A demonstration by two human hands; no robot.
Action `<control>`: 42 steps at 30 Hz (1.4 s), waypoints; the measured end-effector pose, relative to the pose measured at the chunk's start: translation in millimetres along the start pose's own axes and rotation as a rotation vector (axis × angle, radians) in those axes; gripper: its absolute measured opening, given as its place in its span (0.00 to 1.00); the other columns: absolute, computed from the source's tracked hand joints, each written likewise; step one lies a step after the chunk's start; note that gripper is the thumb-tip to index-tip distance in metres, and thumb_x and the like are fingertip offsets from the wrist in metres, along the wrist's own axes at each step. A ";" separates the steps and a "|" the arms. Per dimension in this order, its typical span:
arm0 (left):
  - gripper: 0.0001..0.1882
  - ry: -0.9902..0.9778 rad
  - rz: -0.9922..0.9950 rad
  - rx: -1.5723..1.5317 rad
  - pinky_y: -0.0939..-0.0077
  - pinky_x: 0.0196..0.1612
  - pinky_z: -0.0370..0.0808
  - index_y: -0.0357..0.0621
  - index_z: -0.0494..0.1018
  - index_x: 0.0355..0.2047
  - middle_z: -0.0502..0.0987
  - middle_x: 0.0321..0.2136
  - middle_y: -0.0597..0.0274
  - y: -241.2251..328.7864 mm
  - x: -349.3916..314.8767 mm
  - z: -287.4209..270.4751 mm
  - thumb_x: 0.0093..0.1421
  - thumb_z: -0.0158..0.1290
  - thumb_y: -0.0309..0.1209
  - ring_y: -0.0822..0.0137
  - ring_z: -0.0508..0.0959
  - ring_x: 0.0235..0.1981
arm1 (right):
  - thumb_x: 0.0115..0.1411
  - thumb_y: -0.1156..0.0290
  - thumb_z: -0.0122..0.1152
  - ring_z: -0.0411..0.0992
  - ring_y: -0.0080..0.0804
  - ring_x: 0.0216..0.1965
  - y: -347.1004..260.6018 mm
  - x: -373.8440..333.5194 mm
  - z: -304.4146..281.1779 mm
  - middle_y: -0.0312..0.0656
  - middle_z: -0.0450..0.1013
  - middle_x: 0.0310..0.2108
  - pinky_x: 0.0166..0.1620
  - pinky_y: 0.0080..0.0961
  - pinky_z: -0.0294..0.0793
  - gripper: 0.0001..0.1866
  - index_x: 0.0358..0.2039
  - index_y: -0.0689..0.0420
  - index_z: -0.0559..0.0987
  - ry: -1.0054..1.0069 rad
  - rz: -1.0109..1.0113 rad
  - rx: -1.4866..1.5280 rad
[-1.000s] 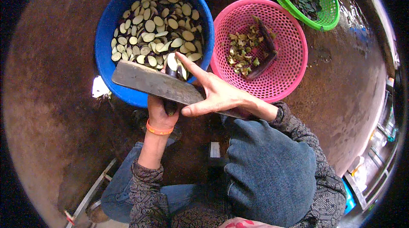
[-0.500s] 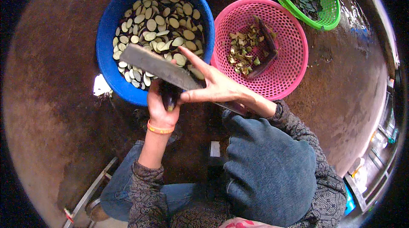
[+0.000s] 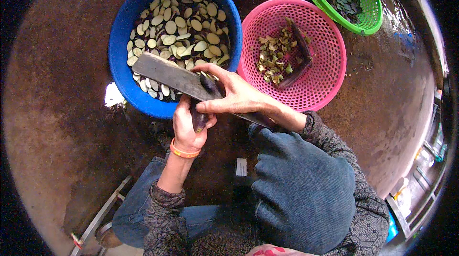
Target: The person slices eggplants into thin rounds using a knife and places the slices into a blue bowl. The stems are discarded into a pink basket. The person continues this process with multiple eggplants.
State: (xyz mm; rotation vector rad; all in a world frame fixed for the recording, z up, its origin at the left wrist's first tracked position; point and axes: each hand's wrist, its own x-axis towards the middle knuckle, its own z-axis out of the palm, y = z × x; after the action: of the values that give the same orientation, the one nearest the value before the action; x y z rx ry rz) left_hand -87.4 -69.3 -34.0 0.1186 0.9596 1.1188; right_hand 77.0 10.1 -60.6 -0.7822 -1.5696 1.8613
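Note:
My left hand (image 3: 190, 124) is wrapped round a dark purple eggplant (image 3: 199, 118), its stem end toward me. Over it lies the broad grey blade of a large knife (image 3: 167, 75), slanting from above the blue basin toward my right knee. My right hand (image 3: 234, 91) is closed over this knife, its thumb against the eggplant and its fingers curled on the far side. A dark-skinned eggplant piece (image 3: 209, 84) shows between those fingers and the blade. Beneath, the blue basin (image 3: 116, 55) holds many pale oval eggplant slices (image 3: 169, 27); the blade hides some of them.
At right, a pink basket (image 3: 330, 76) contains trimmed caps (image 3: 272, 55) and dark whole eggplants (image 3: 299, 67). Beyond stands a green basket (image 3: 373, 17) with dark leaves (image 3: 346, 2). My denim-covered knee (image 3: 306, 184) rises close below the right hand. A metal bar (image 3: 103, 215) lies at lower left.
My left hand and the eggplant have shifted right and toward me. The right fingers, stretched out before, are now curled, with a dark eggplant piece showing by them.

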 end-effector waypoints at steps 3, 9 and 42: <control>0.17 0.110 -0.024 -0.051 0.75 0.15 0.68 0.54 0.70 0.49 0.78 0.32 0.66 -1.2 1.1 2.7 0.74 0.35 0.44 0.69 0.76 0.21 | 0.49 0.49 0.77 0.77 0.38 0.47 4.0 -0.2 -1.9 0.51 0.78 0.45 0.53 0.37 0.76 0.44 0.59 0.60 0.69 -0.006 0.059 -0.012; 0.19 0.077 -0.080 -0.126 0.74 0.16 0.67 0.48 0.74 0.46 0.80 0.31 0.63 5.6 -5.2 -1.3 0.73 0.37 0.44 0.64 0.76 0.21 | 0.50 0.48 0.77 0.77 0.36 0.48 8.3 7.5 -3.3 0.50 0.79 0.43 0.53 0.35 0.75 0.42 0.55 0.64 0.72 0.047 0.051 -0.020; 0.28 0.064 0.192 -0.110 0.66 0.53 0.76 0.46 0.62 0.67 0.75 0.53 0.61 -4.3 17.5 -13.6 0.74 0.41 0.48 0.65 0.77 0.48 | 0.47 0.51 0.77 0.69 0.49 0.62 -12.9 -13.8 1.0 0.63 0.68 0.60 0.65 0.37 0.65 0.67 0.74 0.65 0.42 -0.020 -0.120 -0.068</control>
State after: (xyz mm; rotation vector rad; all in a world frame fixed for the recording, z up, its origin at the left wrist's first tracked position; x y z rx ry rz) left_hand -92.2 -62.3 -55.0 0.0875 0.9564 1.3566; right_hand 86.1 1.0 -46.7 -0.6850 -1.6629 1.7429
